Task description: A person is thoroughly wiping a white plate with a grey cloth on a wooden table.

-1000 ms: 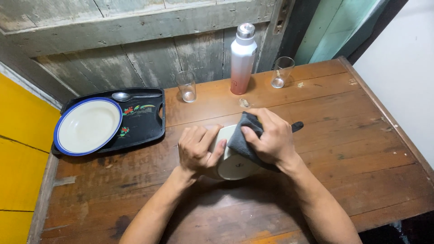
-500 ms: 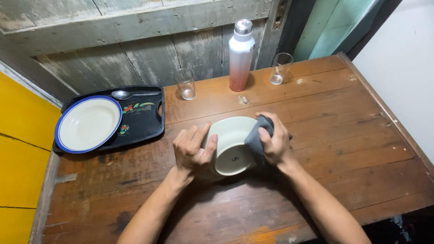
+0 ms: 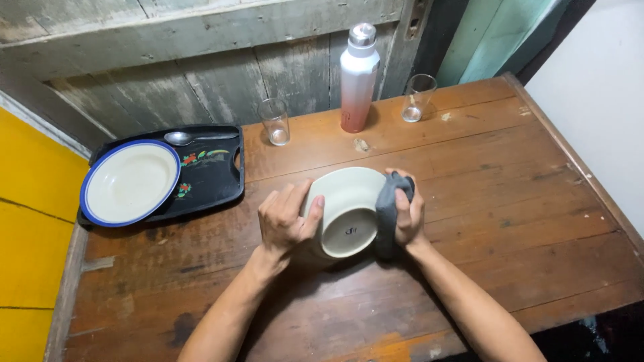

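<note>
Holding a cream bowl (image 3: 347, 211) tipped up on its side over the middle of the wooden table (image 3: 510, 194), underside and foot ring facing the person. Left hand (image 3: 285, 218) closed on the bowl's left rim, thumb across the outer wall near the base, fingers curled over the edge. Right hand (image 3: 408, 214) clamps a dark grey cloth (image 3: 388, 214) against the bowl's right side, fingers wrapped over the cloth, cloth hanging down past the rim and covering that edge. Cannot tell if the bowl's lower edge touches the tabletop or hangs just above it; the forearms hide that spot. Far left of the table: black tray (image 3: 215, 181) with a flower print, holding a cream plate with a blue rim (image 3: 129, 182) and a metal spoon (image 3: 191, 137) lying along the tray's back edge. At the back edge of the table, near the weathered plank wall: a clear glass (image 3: 275, 121) just right of the tray, a white-to-pink bottle with a metal cap (image 3: 357, 77) standing upright, and a second clear glass (image 3: 418, 98) to its right. Small crumb or scrap (image 3: 361, 144) on the wood just in front of the bottle. All of these stand well apart from the hands.
</note>
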